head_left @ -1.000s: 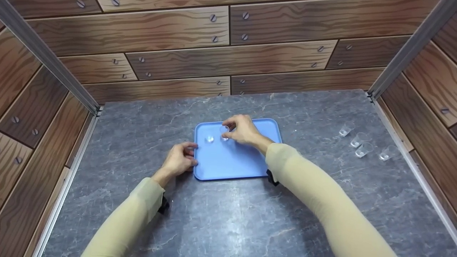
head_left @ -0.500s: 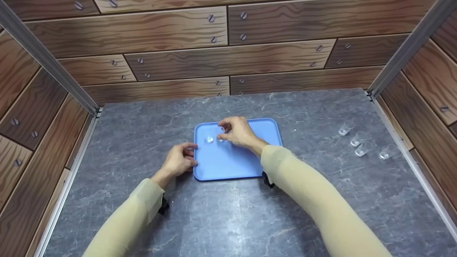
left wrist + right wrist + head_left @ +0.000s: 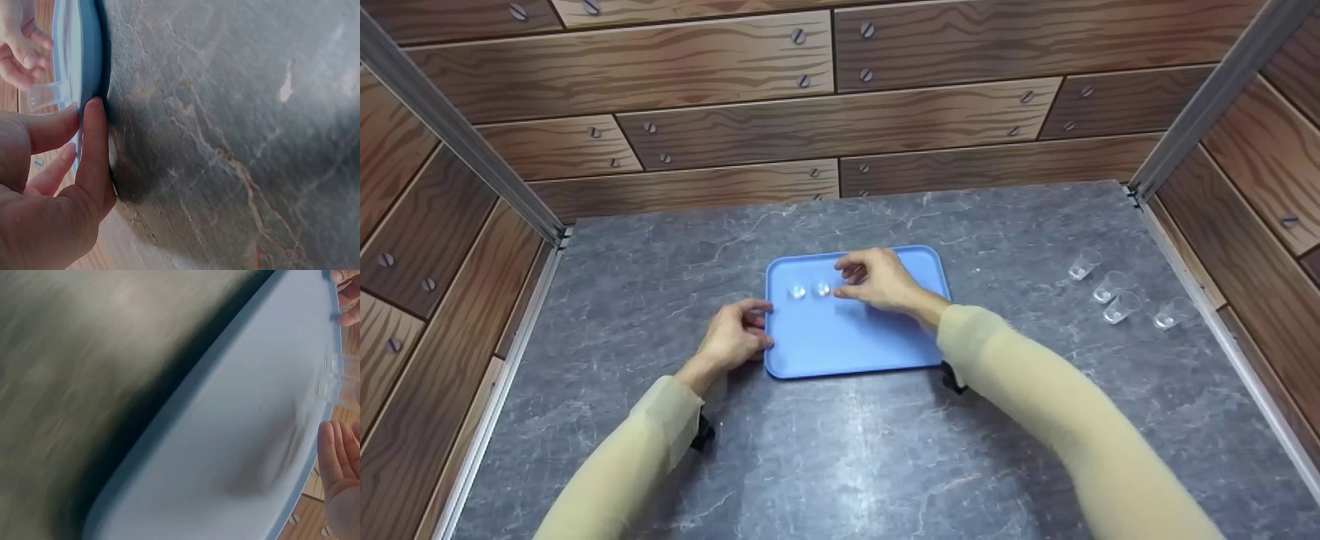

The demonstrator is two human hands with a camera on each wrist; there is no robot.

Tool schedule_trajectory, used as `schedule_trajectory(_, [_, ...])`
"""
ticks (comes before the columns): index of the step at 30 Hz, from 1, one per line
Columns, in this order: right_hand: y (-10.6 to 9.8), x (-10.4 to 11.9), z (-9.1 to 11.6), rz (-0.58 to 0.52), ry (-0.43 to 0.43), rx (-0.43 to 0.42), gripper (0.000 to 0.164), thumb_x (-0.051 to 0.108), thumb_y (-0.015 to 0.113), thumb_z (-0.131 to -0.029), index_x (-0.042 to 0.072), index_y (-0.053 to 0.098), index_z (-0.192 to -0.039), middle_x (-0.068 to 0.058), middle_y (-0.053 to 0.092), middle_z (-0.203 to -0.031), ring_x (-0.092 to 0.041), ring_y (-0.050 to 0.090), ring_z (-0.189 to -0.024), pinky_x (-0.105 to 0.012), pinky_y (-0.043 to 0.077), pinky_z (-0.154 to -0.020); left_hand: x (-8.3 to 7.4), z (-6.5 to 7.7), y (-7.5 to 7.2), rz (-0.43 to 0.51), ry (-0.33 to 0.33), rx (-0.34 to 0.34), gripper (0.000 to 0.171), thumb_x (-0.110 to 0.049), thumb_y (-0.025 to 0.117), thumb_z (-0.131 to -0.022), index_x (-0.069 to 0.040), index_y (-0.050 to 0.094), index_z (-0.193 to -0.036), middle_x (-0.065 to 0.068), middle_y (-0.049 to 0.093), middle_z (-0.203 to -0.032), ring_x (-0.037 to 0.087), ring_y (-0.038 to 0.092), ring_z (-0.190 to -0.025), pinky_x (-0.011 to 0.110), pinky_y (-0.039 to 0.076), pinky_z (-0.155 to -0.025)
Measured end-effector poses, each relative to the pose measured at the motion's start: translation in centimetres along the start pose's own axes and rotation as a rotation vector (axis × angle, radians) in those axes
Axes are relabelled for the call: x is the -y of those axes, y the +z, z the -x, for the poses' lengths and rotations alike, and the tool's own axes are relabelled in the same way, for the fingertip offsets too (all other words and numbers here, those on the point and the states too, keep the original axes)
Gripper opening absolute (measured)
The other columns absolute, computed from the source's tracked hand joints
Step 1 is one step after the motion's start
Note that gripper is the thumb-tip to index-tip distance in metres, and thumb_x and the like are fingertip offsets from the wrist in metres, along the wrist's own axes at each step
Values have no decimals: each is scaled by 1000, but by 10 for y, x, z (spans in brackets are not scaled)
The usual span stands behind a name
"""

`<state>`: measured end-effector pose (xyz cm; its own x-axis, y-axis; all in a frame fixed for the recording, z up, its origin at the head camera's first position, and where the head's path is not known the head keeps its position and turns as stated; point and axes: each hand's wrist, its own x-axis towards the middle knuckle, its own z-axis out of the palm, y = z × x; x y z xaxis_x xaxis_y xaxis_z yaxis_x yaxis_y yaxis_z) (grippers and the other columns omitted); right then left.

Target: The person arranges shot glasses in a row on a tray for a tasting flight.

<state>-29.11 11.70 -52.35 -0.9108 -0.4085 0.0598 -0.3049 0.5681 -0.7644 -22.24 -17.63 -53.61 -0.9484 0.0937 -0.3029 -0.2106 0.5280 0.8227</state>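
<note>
Two small clear plastic cups stand side by side in the blue tray (image 3: pixel 825 341), the left cup (image 3: pixel 796 290) close to the second cup (image 3: pixel 821 288). Just right of the second cup is my right hand (image 3: pixel 881 281), thumb and fingers apart with nothing between them; the right wrist view shows its fingers (image 3: pixel 340 453) straight beside both cups. My left hand (image 3: pixel 731 337) rests at the tray's left edge, its fingertips touching the rim. In the left wrist view one cup (image 3: pixel 45 95) shows beyond the tray rim (image 3: pixel 90 50).
Several more clear cups (image 3: pixel 1121 306) stand on the grey marbled table (image 3: pixel 840 450) at the far right. Wood-patterned walls (image 3: pixel 735 67) and metal frame posts enclose the table at the back and both sides.
My right hand has set the second cup down beside the first, let go of it and moved a little to the right. The left hand has stayed at the tray edge.
</note>
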Motion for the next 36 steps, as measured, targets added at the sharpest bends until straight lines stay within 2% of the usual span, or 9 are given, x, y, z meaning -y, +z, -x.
schedule_trajectory(10, [-42, -19, 23, 43, -35, 19, 43, 17, 90, -93, -4, 80, -129, -26, 83, -118, -43, 81, -109, -60, 65, -104, 4, 1, -1, 20, 32, -10, 61, 15, 77, -87, -4, 72, -145, 12, 68, -110, 17, 68, -92, 33, 72, -71])
schedule_trajectory(15, [-59, -28, 36, 64, -49, 0, 41, 16, 91, -93, -4, 81, -127, -24, 84, -118, -42, 81, -109, -58, 68, -99, 3, 2, -1, 12, 16, -8, 60, 14, 76, -90, -5, 71, -146, 13, 66, -112, 18, 67, -93, 33, 72, -73])
schedule_trajectory(20, [-76, -37, 53, 53, -23, -9, 41, 15, 91, -93, -3, 81, -128, -24, 83, -120, -40, 81, -110, -53, 70, -97, 1, 2, -1, 3, 6, -2, 59, 13, 76, -92, -7, 71, -148, 14, 66, -116, 19, 68, -95, 34, 73, -74])
schedule_trajectory(27, [-106, -50, 79, 45, -18, -56, 40, 10, 91, -93, -5, 79, -129, -27, 81, -126, -45, 79, -114, -57, 69, -101, 0, 2, -1, 12, 9, 3, 59, 13, 76, -92, -7, 71, -147, 15, 66, -117, 20, 68, -97, 34, 73, -75])
schedule_trajectory(30, [-122, -56, 90, 60, -15, -96, 39, 8, 90, -93, -5, 79, -129, -27, 81, -126, -46, 79, -114, -53, 70, -100, 0, 2, 0, 12, 10, 2, 58, 13, 76, -92, -6, 71, -147, 14, 66, -116, 19, 68, -96, 34, 73, -74])
schedule_trajectory(32, [-133, -59, 98, 71, 0, -127, 39, 8, 90, -94, -5, 79, -129, -26, 81, -126, -42, 80, -113, -43, 71, -99, 0, 2, 0, 14, 8, 1, 58, 13, 77, -92, -7, 72, -146, 14, 66, -116, 19, 68, -96, 33, 72, -73])
schedule_trajectory(34, [-145, -62, 105, 66, 20, -153, 39, 9, 90, -94, -4, 79, -129, -27, 81, -126, -31, 81, -109, -28, 70, -96, 0, 2, 0, 15, 9, 0, 58, 13, 77, -91, -7, 72, -146, 13, 66, -115, 19, 67, -95, 32, 72, -72])
schedule_trajectory(36, [-158, -65, 113, 54, 38, -176, 40, 9, 90, -94, -4, 79, -130, -29, 80, -127, -13, 79, -104, -14, 66, -92, 0, 2, 0, 21, 12, 2, 59, 13, 77, -91, -6, 72, -146, 13, 66, -115, 18, 67, -95, 32, 72, -71])
